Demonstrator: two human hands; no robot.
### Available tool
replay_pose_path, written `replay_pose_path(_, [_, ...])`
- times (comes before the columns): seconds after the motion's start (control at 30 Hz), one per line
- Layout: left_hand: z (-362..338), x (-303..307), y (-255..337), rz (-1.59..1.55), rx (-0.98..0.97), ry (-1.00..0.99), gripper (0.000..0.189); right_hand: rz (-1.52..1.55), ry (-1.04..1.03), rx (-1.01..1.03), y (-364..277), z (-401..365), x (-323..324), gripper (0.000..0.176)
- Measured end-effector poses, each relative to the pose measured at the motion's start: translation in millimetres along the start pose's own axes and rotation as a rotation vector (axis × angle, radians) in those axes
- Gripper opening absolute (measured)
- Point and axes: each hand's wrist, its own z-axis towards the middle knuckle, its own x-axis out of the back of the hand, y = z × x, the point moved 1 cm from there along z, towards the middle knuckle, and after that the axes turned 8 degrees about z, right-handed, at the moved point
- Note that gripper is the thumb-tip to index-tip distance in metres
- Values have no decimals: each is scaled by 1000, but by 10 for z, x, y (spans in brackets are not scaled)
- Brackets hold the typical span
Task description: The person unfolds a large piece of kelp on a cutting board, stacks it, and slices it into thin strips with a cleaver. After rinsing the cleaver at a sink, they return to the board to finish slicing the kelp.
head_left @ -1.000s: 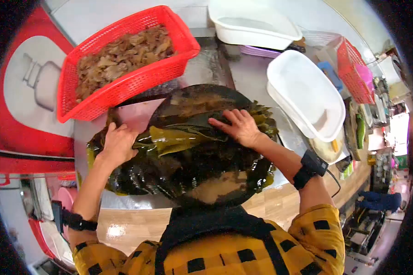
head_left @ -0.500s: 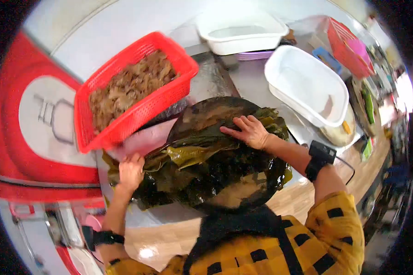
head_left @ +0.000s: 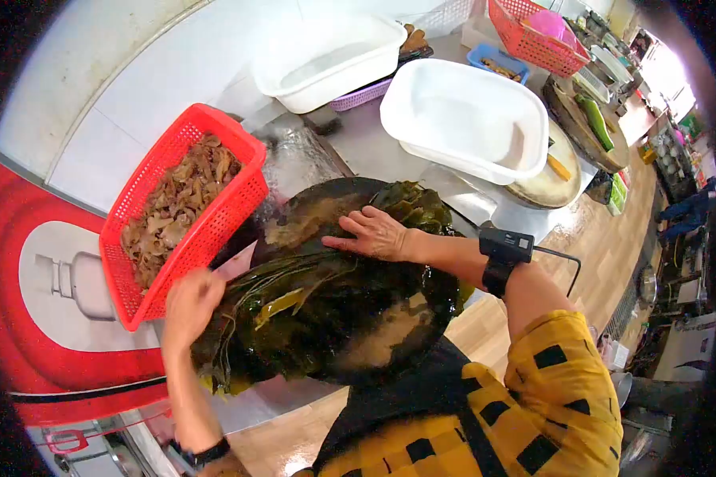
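Stainless steel counter (head_left: 358, 151) runs under everything. Up and left of the left hand sits a red plastic mesh basket (head_left: 211, 234) of brown shreds. The left hand (head_left: 189, 306), blurred, has slid to the heap's near left edge; whether it grips a leaf I cannot tell. Just right of it lies the heap of dark green wet kelp sheets (head_left: 334, 310). The right hand (head_left: 374, 233) still presses on it, flat and fingers spread, so the heap looks pinned on one side and worked at the other. Beyond that hand stands a white rectangular plastic basin (head_left: 461, 119).
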Motion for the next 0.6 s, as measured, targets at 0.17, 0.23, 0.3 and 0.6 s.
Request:
replay_pose_path(0.17, [921,-867,993,288,-266,-24,71,43,-1,-18,13,-36,-4,53])
replay_pose_path(0.23, [862,-1150,1154,386,-171,-54,95,67,-76,-84,17,-52,35,51])
replay_pose_path(0.3, [816,-1166,1198,349,-149,-132,103,23,80,-46,99,-83,141,53])
replay_pose_path(0.6, [723,-1284,1189,354,-120,-11,99,436,-468,-549,605,-108,735,66])
